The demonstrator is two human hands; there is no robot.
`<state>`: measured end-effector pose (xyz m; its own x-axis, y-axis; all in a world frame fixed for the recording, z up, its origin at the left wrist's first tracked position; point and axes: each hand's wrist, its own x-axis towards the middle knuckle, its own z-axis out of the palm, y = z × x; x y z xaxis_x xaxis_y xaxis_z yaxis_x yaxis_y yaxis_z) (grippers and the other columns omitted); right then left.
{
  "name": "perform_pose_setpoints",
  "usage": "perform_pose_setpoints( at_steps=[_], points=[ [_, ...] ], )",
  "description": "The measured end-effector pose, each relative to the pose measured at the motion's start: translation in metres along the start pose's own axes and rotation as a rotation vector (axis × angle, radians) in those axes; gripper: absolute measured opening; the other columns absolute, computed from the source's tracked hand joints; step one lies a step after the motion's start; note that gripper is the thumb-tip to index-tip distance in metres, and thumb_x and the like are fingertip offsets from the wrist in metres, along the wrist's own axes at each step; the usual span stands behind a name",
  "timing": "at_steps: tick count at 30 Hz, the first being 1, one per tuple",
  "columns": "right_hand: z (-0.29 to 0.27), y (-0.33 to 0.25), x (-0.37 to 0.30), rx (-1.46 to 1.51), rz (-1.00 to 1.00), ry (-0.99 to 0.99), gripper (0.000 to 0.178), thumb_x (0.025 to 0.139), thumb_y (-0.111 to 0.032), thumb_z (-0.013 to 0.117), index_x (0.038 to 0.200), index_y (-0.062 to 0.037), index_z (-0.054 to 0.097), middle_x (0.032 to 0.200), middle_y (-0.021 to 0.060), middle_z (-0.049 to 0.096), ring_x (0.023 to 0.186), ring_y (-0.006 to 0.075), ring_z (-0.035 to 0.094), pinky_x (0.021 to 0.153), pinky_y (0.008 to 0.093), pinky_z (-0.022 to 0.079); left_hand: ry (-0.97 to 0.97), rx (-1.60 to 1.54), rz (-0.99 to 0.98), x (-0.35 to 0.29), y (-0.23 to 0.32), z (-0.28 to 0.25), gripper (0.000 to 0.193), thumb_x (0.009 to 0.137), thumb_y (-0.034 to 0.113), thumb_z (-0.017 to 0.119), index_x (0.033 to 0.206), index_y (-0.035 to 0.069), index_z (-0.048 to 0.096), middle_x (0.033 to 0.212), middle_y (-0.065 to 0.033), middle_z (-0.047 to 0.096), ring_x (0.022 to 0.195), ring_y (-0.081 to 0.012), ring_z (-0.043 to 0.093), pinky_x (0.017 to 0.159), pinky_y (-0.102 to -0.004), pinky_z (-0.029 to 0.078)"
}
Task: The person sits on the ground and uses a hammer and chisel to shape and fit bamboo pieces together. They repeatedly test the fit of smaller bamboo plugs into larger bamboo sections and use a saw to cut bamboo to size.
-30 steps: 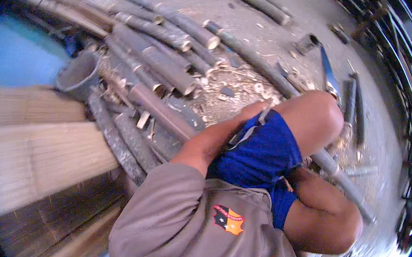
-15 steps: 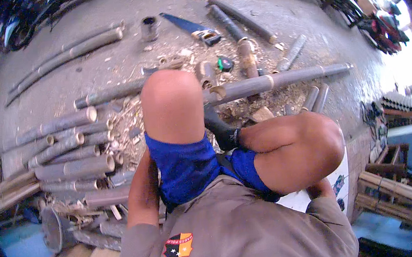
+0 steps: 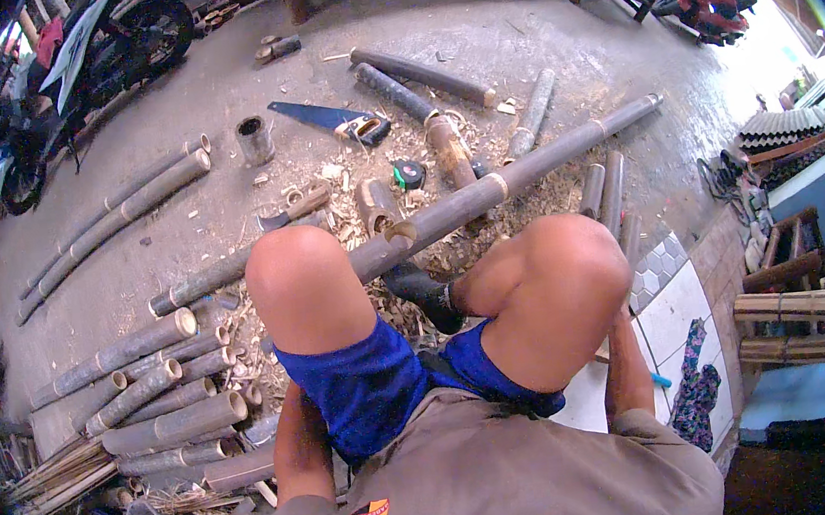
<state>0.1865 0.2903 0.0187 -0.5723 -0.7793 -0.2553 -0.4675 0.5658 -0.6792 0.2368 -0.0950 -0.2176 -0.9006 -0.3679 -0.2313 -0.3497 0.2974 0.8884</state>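
Both my hands are hidden behind my bent legs; only the forearms show, the left beside my left thigh and the right behind my right knee. What either hand holds cannot be seen. Across the front of my knees lies a long bamboo pole (image 3: 548,158), with a notch cut near its left end. Beyond it are a tape measure (image 3: 409,173), a handsaw (image 3: 328,121) with a blue blade, and a short upright bamboo piece (image 3: 378,203). A hatchet-like tool (image 3: 295,206) lies close to my left knee. Near my right forearm is a small light-blue object (image 3: 660,379).
Cut bamboo lengths (image 3: 179,423) are piled at the left, with two long poles (image 3: 117,223) beyond. Wood shavings cover the middle of the floor. A bamboo cup (image 3: 255,141) stands near the saw. Motorcycles (image 3: 153,33) are parked far left; patterned cloth (image 3: 694,399) lies on white tiles.
My view has tilted up and shifted to the right, showing more of the far floor and the motorcycles. More of my right forearm now shows; the hands stay hidden.
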Motion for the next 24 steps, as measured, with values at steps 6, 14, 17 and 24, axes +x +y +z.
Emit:
perform_pose_setpoints(
  at_steps=[6,14,17,24],
  points=[
    [0.029,0.035,-0.006,-0.010,0.117,0.213,0.026,0.092,-0.032,0.065,0.117,-0.0255,0.067,0.117,0.0210,0.057,0.101,0.0387,0.058,0.078,0.0494,0.053,0.058,0.048,-0.007,-0.004,0.005,-0.016,0.076,0.093,0.057,0.058,0.152,0.014,0.039,0.138,-0.0226,0.054,0.122,-0.0368,0.055,0.105,-0.0446,0.044],
    [0.060,0.092,-0.025,-0.122,0.336,0.488,0.027,0.092,-0.033,0.065,0.118,-0.0274,0.067,0.119,0.0216,0.056,0.104,0.0398,0.057,0.080,0.0503,0.053,0.196,0.103,-0.080,-0.020,-0.005,-0.039,0.077,0.093,0.057,0.060,0.153,0.014,0.039,0.141,-0.0228,0.052,0.125,-0.0370,0.053,0.107,-0.0445,0.042],
    [0.059,0.126,-0.018,-0.222,0.404,0.599,0.027,0.092,-0.033,0.065,0.119,-0.0281,0.066,0.120,0.0218,0.056,0.105,0.0402,0.057,0.080,0.0506,0.053,0.215,0.121,-0.087,-0.024,-0.004,-0.039,0.077,0.092,0.057,0.061,0.153,0.014,0.039,0.142,-0.0229,0.052,0.127,-0.0370,0.052,0.108,-0.0444,0.042],
    [0.035,0.233,0.023,-0.585,0.557,0.781,0.029,0.092,-0.033,0.065,0.120,-0.0297,0.066,0.122,0.0223,0.055,0.107,0.0412,0.056,0.082,0.0513,0.053,0.260,0.179,-0.108,-0.034,-0.006,-0.043,0.078,0.092,0.056,0.062,0.153,0.014,0.039,0.144,-0.0231,0.050,0.130,-0.0371,0.049,0.109,-0.0443,0.041]
  ],
)
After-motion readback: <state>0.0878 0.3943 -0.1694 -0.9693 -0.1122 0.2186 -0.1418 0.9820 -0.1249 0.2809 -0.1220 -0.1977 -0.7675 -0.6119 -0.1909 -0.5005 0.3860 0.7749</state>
